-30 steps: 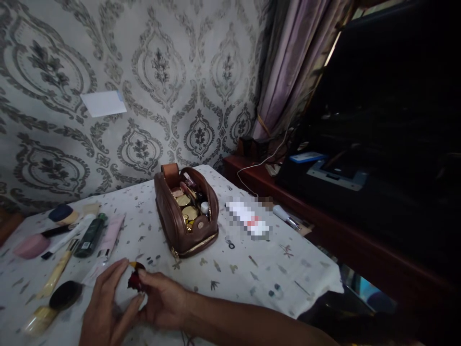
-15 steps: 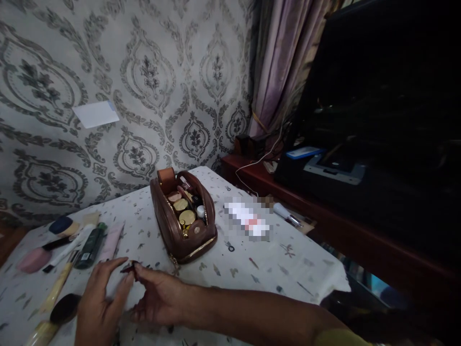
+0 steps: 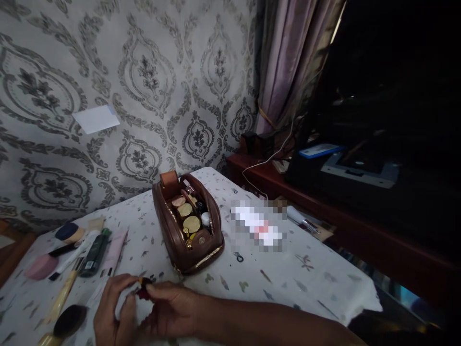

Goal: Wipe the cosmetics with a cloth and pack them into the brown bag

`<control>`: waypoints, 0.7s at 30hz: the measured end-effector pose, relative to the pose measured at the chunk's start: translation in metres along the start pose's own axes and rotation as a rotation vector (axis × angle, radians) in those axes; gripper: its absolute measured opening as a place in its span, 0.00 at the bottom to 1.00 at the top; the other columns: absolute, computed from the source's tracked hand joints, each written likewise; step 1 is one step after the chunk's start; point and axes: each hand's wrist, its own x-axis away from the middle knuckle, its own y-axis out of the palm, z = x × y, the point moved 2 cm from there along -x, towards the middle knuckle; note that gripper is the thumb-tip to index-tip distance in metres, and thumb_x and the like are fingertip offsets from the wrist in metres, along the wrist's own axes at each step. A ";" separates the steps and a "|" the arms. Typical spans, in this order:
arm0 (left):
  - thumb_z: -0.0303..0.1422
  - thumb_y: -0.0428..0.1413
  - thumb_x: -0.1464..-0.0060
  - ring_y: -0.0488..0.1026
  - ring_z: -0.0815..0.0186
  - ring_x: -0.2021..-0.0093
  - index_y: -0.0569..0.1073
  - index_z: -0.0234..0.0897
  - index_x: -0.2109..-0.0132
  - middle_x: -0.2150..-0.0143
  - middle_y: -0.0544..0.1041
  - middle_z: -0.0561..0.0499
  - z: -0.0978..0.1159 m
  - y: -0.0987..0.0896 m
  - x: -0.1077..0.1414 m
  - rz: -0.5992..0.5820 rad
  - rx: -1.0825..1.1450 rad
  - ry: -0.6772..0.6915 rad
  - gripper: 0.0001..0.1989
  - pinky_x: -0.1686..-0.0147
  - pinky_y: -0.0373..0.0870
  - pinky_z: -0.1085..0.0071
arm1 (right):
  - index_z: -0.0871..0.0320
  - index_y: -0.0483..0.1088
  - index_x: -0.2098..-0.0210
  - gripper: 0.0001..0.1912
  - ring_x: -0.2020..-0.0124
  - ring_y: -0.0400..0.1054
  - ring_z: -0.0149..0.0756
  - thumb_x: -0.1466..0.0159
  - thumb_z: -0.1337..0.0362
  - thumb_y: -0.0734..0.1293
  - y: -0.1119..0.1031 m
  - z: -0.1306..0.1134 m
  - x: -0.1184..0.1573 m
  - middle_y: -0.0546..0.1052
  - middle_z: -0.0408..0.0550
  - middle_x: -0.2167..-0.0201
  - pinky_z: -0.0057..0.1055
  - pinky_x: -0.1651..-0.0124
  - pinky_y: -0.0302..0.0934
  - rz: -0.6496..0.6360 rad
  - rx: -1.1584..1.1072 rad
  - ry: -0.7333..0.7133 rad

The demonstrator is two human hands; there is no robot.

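Note:
A small item (image 3: 143,287), dark red and black with a yellowish part, is pinched in my right hand (image 3: 171,307); its kind is hard to make out. My left hand (image 3: 115,307) curves in from the left, with index finger and thumb closed towards the item's near end. Just beyond my hands a brown leather cosmetic bag (image 3: 163,235) stands unzipped on the table. Inside it are several round gold-coloured compacts (image 3: 191,224) and a small bottle with a white cap (image 3: 205,219). A large makeup brush (image 3: 70,321) lies to the left of my left hand.
On the left lie a dark green tube (image 3: 94,257), a pink tube (image 3: 114,250), a pink sponge-like piece (image 3: 41,266), more brushes and a blue-topped container (image 3: 70,233). Right of the bag is a blurred-out item (image 3: 257,226). A dark red stand (image 3: 324,206) with a large black screen borders the right.
The view has shifted slightly, so the bag and table sit a little differently. Both hands stay together on the small item, which is turned so its yellowish part shows.

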 end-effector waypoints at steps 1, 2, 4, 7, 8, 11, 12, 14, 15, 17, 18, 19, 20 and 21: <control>0.35 0.48 0.38 0.72 0.58 0.55 0.72 0.42 0.57 0.57 0.73 0.48 -0.001 0.000 0.003 -0.001 0.011 -0.018 0.09 0.55 0.68 0.61 | 0.61 0.74 0.64 0.26 0.71 0.69 0.30 0.59 0.58 0.82 0.002 0.000 0.001 0.76 0.41 0.72 0.29 0.63 0.56 -0.007 -0.002 0.009; 0.35 0.48 0.37 0.71 0.58 0.55 0.72 0.42 0.57 0.57 0.73 0.48 -0.002 0.000 0.004 -0.001 0.022 -0.036 0.09 0.55 0.67 0.61 | 0.61 0.74 0.64 0.26 0.71 0.69 0.30 0.59 0.59 0.82 0.004 0.000 0.002 0.76 0.41 0.72 0.29 0.63 0.56 -0.010 -0.007 0.020; 0.36 0.47 0.37 0.70 0.58 0.54 0.72 0.42 0.56 0.57 0.72 0.49 -0.002 0.000 0.005 0.006 0.041 -0.066 0.09 0.53 0.66 0.60 | 0.61 0.74 0.64 0.26 0.71 0.69 0.30 0.60 0.59 0.82 0.006 -0.001 0.004 0.76 0.40 0.72 0.28 0.64 0.56 -0.003 -0.017 0.039; 0.37 0.47 0.37 0.70 0.58 0.54 0.72 0.43 0.56 0.56 0.73 0.49 0.000 0.002 0.005 -0.003 0.041 -0.079 0.10 0.53 0.65 0.61 | 0.61 0.73 0.66 0.24 0.73 0.68 0.29 0.59 0.59 0.82 0.007 -0.001 0.006 0.76 0.39 0.74 0.28 0.65 0.55 0.022 -0.021 0.056; 0.37 0.47 0.37 0.70 0.58 0.54 0.72 0.42 0.56 0.57 0.73 0.49 0.000 0.002 0.005 -0.007 0.042 -0.085 0.10 0.53 0.65 0.61 | 0.61 0.73 0.66 0.24 0.73 0.68 0.29 0.58 0.59 0.81 0.007 -0.002 0.006 0.75 0.39 0.74 0.28 0.65 0.55 0.034 -0.024 0.057; 0.37 0.48 0.37 0.70 0.58 0.54 0.72 0.42 0.56 0.56 0.72 0.49 0.001 0.003 0.006 -0.007 0.051 -0.094 0.10 0.53 0.65 0.61 | 0.61 0.73 0.63 0.24 0.72 0.68 0.29 0.56 0.59 0.81 0.006 -0.002 0.007 0.76 0.40 0.73 0.29 0.65 0.54 0.042 -0.020 0.043; 0.37 0.48 0.37 0.70 0.58 0.54 0.73 0.42 0.56 0.56 0.72 0.48 0.001 0.003 0.007 -0.003 0.048 -0.091 0.10 0.53 0.65 0.61 | 0.61 0.73 0.62 0.25 0.72 0.68 0.30 0.56 0.58 0.81 0.006 -0.002 0.007 0.76 0.40 0.72 0.30 0.64 0.54 0.033 -0.019 0.039; 0.37 0.48 0.37 0.70 0.58 0.53 0.73 0.42 0.56 0.56 0.72 0.49 -0.002 0.002 0.008 0.001 0.033 -0.079 0.10 0.52 0.66 0.61 | 0.62 0.73 0.61 0.26 0.71 0.68 0.31 0.56 0.58 0.81 0.005 -0.003 0.007 0.76 0.40 0.72 0.31 0.63 0.54 0.009 -0.027 0.041; 0.37 0.47 0.36 0.71 0.58 0.53 0.72 0.42 0.55 0.56 0.72 0.49 -0.004 0.002 0.008 -0.001 0.022 -0.073 0.10 0.52 0.66 0.62 | 0.62 0.73 0.62 0.27 0.71 0.68 0.31 0.56 0.58 0.81 0.005 -0.003 0.008 0.75 0.40 0.72 0.32 0.63 0.54 0.006 -0.037 0.045; 0.36 0.47 0.36 0.71 0.60 0.54 0.72 0.42 0.54 0.55 0.72 0.49 -0.010 0.000 0.008 -0.026 -0.013 -0.034 0.10 0.53 0.67 0.65 | 0.62 0.73 0.61 0.27 0.70 0.68 0.31 0.57 0.58 0.82 0.005 -0.003 0.009 0.75 0.39 0.72 0.32 0.62 0.54 0.020 -0.053 0.060; 0.35 0.47 0.36 0.71 0.61 0.54 0.72 0.42 0.54 0.55 0.73 0.50 -0.013 -0.001 0.008 -0.050 -0.038 0.008 0.10 0.54 0.68 0.67 | 0.62 0.73 0.61 0.27 0.69 0.68 0.31 0.58 0.59 0.82 0.006 -0.004 0.009 0.75 0.38 0.72 0.33 0.61 0.54 0.032 -0.058 0.067; 0.35 0.47 0.36 0.72 0.62 0.54 0.72 0.42 0.53 0.55 0.73 0.50 -0.016 -0.002 0.008 -0.079 -0.065 0.054 0.10 0.55 0.68 0.69 | 0.62 0.73 0.61 0.28 0.69 0.68 0.31 0.58 0.59 0.82 0.006 -0.004 0.009 0.75 0.38 0.71 0.33 0.61 0.54 0.044 -0.062 0.071; 0.34 0.48 0.36 0.72 0.63 0.54 0.71 0.42 0.52 0.54 0.73 0.51 -0.019 -0.003 0.008 -0.104 -0.093 0.093 0.10 0.55 0.69 0.70 | 0.62 0.74 0.60 0.28 0.68 0.68 0.30 0.58 0.60 0.82 0.006 -0.004 0.009 0.76 0.38 0.71 0.33 0.61 0.54 0.053 -0.067 0.072; 0.34 0.48 0.37 0.72 0.63 0.54 0.71 0.42 0.51 0.53 0.73 0.51 -0.022 -0.004 0.008 -0.125 -0.117 0.123 0.10 0.55 0.69 0.71 | 0.62 0.74 0.60 0.28 0.68 0.68 0.30 0.59 0.61 0.82 0.006 -0.004 0.009 0.76 0.38 0.70 0.33 0.61 0.53 0.059 -0.074 0.071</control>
